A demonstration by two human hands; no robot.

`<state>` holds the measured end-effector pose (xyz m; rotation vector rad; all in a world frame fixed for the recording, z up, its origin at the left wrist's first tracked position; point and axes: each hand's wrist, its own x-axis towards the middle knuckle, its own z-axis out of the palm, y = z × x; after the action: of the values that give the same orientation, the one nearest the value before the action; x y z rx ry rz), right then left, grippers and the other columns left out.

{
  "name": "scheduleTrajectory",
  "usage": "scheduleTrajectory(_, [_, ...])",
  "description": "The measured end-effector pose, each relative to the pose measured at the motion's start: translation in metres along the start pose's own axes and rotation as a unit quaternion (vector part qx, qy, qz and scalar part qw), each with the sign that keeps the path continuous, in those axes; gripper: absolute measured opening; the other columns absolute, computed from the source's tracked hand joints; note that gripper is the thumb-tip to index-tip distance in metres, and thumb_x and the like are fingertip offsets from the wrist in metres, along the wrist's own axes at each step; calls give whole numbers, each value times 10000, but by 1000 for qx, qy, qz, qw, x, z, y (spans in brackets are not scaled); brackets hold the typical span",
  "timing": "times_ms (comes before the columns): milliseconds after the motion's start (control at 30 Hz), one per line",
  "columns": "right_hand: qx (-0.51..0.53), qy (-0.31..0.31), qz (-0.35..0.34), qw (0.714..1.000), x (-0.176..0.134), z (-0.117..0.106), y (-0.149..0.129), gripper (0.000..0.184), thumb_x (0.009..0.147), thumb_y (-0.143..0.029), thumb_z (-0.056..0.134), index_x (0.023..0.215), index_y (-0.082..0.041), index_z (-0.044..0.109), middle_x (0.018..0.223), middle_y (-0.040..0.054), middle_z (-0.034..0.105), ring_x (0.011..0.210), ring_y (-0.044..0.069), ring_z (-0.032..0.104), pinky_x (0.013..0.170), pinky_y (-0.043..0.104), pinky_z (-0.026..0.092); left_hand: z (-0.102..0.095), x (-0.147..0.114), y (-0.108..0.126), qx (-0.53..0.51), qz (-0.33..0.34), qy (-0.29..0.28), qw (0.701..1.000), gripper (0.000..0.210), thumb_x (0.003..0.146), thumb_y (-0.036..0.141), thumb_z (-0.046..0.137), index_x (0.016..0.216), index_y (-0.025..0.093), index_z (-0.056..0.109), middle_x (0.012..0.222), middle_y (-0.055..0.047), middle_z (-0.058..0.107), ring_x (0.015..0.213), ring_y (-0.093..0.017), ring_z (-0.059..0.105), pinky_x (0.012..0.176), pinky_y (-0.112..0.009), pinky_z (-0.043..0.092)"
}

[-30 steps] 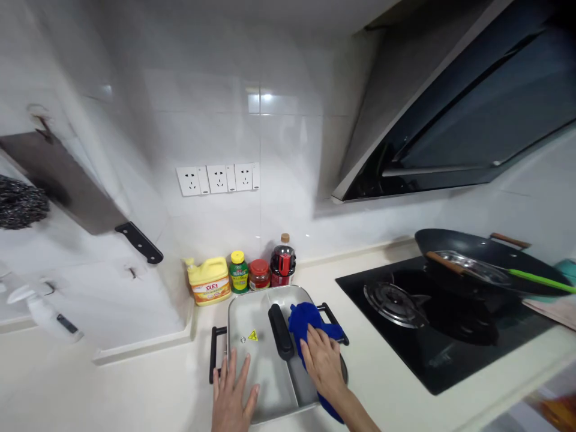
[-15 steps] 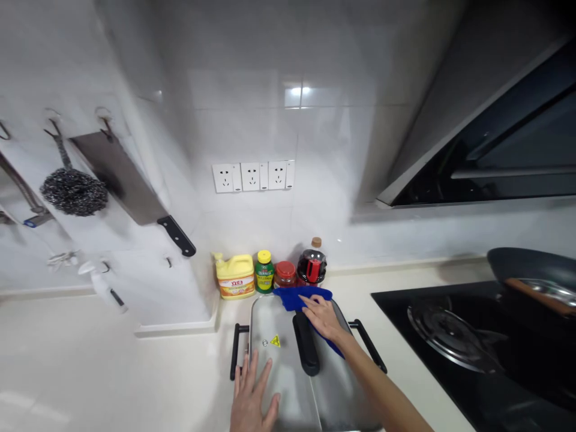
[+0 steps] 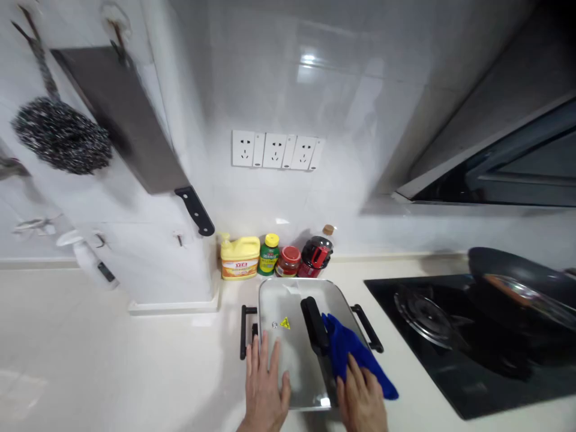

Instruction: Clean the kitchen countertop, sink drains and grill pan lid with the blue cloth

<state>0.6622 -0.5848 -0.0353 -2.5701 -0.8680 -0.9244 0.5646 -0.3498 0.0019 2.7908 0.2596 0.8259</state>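
Observation:
A rectangular glass lid (image 3: 294,300) with a metal rim and a raised black handle (image 3: 314,324) covers a pan that has black side handles. My left hand (image 3: 267,387) rests on the lid's near left part, palm down, fingers stretched and apart. Over the lid's right side lies a bunched blue cloth (image 3: 355,351), its corner hanging past the rim. My right hand (image 3: 363,399) presses on the cloth's near end with bent fingers; some fingertips are hidden in its folds.
Behind the pan stand a yellow detergent jug (image 3: 240,258), a green bottle (image 3: 269,255), a red-lidded jar (image 3: 288,262) and a dark bottle (image 3: 317,255). A black gas stove (image 3: 432,354) with a wok (image 3: 517,273) is on the right. A cleaver (image 3: 130,120) hangs at left.
My right hand has drawn the blue cloth from the lid's far edge toward me along the right side. My left hand stays on the lid. The camera view has shifted.

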Motion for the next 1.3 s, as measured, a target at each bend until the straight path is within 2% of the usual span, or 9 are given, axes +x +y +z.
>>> scheduleTrajectory(167, [-57,34,-81,995,-19,-1,-79,216,948,-243,524,1074,-124,654,1216,209,650,937,303,606,775,435,473,-2,-4,-10,-55,15,-26,998,635,946,139,359,1548,109,160,1619,-162,242,1501,-316,194,1153,-565,392])
scheduleTrajectory(333, [-21,-23,-42,999,29,7,-136,272,962,-193,445,1092,-168,682,1282,152,642,902,288,588,755,436,444,9,-9,-21,-75,37,34,996,649,936,125,316,1540,41,95,1612,-229,208,1491,-321,224,1104,-541,451])
scheduleTrajectory(467, [-31,-100,5,994,99,22,-146,371,986,-206,375,1206,-175,672,1317,130,631,973,311,566,789,461,434,14,-6,-20,-16,67,99,993,706,867,75,341,1532,7,115,1614,-261,151,1483,-359,224,1044,-507,512])
scheduleTrajectory(667, [-95,-164,57,980,188,70,-144,460,991,-242,313,1281,-85,634,1362,191,586,1030,364,536,816,517,401,12,-9,-20,27,59,60,996,731,804,103,434,1499,-26,249,1555,-288,303,1426,-391,342,1048,-485,526])
scheduleTrajectory(800, [-83,-194,44,977,216,89,-141,454,989,-278,351,1305,-87,614,1393,183,564,1065,368,516,819,508,398,10,-14,-22,23,57,34,998,696,812,92,451,1482,-21,301,1550,-284,317,1438,-401,309,1085,-488,494])
scheduleTrajectory(900, [-31,-214,-36,976,211,85,-136,436,993,-299,373,1341,-159,595,1438,104,543,1103,335,492,862,486,400,5,-12,-23,20,55,39,998,699,807,103,448,1478,-28,303,1551,-280,318,1440,-395,307,1083,-475,494])
scheduleTrajectory(1067, [102,-250,-152,951,174,53,-127,444,999,-294,368,1394,-192,545,1472,59,513,1146,301,454,930,487,407,9,-11,-22,2,58,59,997,699,821,146,450,1483,-20,297,1576,-261,280,1459,-382,276,1075,-485,491])
scheduleTrajectory(1200, [194,-265,-109,938,145,30,-116,418,1027,-330,339,1366,-247,569,1423,29,561,1183,276,448,1002,473,408,14,-14,-23,11,43,91,995,630,859,155,443,1458,-16,345,1581,-228,296,1488,-355,210,1015,-457,540])
scheduleTrajectory(1300, [235,-235,-6,943,133,21,-112,433,1048,-378,295,1369,-259,562,1335,42,615,1177,255,475,1035,456,419,6,-21,-30,7,115,78,990,574,922,255,474,1453,52,390,1551,-175,386,1468,-326,286,1033,-455,532])
